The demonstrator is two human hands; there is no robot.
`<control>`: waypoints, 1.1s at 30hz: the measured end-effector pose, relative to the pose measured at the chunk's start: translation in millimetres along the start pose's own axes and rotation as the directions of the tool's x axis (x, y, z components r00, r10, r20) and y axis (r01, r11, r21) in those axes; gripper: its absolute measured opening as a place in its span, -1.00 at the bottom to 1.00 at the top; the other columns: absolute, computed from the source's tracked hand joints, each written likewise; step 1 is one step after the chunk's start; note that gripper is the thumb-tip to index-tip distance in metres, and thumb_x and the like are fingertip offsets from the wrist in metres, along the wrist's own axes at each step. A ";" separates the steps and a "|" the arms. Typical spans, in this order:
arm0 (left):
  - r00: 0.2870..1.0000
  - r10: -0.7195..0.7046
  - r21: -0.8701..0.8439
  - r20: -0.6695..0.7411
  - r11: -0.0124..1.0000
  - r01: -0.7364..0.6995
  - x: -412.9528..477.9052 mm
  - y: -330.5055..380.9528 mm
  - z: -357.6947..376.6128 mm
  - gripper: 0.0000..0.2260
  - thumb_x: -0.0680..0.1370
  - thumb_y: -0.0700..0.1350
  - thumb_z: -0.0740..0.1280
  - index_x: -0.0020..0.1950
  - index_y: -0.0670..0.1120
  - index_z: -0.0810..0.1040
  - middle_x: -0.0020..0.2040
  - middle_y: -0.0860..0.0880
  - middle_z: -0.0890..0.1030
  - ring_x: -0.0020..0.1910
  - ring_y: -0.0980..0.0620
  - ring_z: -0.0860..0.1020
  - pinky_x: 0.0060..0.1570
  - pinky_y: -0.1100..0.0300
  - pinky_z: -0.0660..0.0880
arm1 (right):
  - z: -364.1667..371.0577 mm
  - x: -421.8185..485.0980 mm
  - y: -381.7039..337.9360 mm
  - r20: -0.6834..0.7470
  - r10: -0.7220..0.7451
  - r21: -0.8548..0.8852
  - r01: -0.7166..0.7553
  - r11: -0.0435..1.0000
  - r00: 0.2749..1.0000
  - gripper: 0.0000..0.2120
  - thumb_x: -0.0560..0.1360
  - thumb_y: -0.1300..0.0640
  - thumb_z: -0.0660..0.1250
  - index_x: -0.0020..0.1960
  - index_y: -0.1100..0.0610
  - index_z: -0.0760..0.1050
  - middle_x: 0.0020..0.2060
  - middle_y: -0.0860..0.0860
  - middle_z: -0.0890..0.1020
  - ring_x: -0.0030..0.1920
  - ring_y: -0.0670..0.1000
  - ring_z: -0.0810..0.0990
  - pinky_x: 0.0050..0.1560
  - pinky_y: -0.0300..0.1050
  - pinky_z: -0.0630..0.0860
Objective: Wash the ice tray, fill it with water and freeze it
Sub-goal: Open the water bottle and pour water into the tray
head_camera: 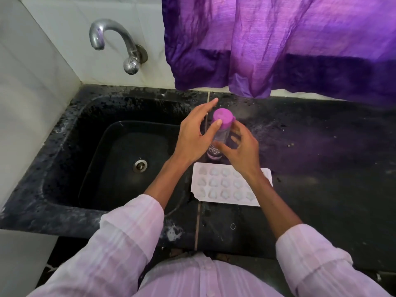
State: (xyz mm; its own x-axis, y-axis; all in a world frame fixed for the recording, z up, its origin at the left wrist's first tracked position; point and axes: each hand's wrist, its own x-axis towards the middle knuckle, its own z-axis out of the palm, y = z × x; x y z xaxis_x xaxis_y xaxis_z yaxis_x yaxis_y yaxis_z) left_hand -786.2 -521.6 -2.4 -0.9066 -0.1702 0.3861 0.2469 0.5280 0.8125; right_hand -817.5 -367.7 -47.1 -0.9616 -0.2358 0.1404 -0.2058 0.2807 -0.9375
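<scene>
A clear water bottle (218, 138) with a purple cap (222, 117) stands upright on the black counter, just right of the sink. My right hand (240, 151) curls loosely round the bottle's body, thumb across its front and fingers behind it. My left hand (192, 136) is beside the bottle with straight fingers pointing past the cap. Its thumb touches the neck just under the cap. The white ice tray (216, 185) lies flat on the counter in front of the bottle, and my right wrist hides part of it. Whether its shaped cavities hold water I cannot tell.
The black sink (85, 151) with its drain (140, 165) lies to the left, and a chrome tap (115, 39) projects from the tiled wall above it. A purple curtain (278, 43) hangs over the back of the speckled counter (321, 157).
</scene>
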 end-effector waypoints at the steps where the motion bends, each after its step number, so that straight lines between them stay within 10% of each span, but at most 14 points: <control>1: 1.000 0.010 0.006 0.027 1.000 -0.011 4.0 0.3 0.1 -0.56 0.59 -0.11 0.39 0.46 -0.13 0.46 0.36 -0.04 0.54 0.33 0.12 0.49 0.33 0.11 0.47 | 2.3 3.1 -1.1 0.006 -0.008 0.010 0.008 1.000 1.000 -0.29 0.35 0.01 0.60 0.42 0.10 0.44 0.26 -0.03 0.59 0.23 -0.11 0.59 0.25 -0.05 0.57; 18: 0.998 0.067 0.095 0.018 0.993 -0.068 15.4 -1.2 12.0 -0.56 0.46 -0.17 0.53 0.32 -0.17 0.58 0.24 -0.09 0.65 0.16 0.28 0.49 0.19 0.49 0.43 | 10.0 23.1 8.4 0.006 -0.053 -0.114 0.053 0.992 0.999 -0.48 0.40 0.06 0.56 0.32 0.10 0.53 -0.08 -0.08 0.71 -0.14 -0.18 0.67 -0.08 -0.21 0.61; 33: 0.997 0.043 0.195 -0.061 0.980 -0.030 2.7 15.3 25.6 -0.63 0.51 -0.22 0.46 0.31 -0.24 0.58 0.24 -0.14 0.65 0.20 -0.05 0.61 0.23 0.47 0.37 | 15.1 17.0 13.0 -0.093 -0.134 -0.145 0.120 0.982 0.987 -0.64 0.47 0.04 0.45 0.22 0.13 0.58 -0.22 -0.06 0.70 -0.23 -0.08 0.66 -0.22 -0.22 0.61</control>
State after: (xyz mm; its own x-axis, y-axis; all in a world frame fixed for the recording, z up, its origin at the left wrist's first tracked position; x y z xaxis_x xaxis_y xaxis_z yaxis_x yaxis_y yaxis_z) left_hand -793.6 -492.6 -0.1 -0.8725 -0.1979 0.4467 0.2029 0.6850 0.6997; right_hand -833.7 -382.1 -61.7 -0.9380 -0.1833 0.2941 -0.3437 0.3820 -0.8579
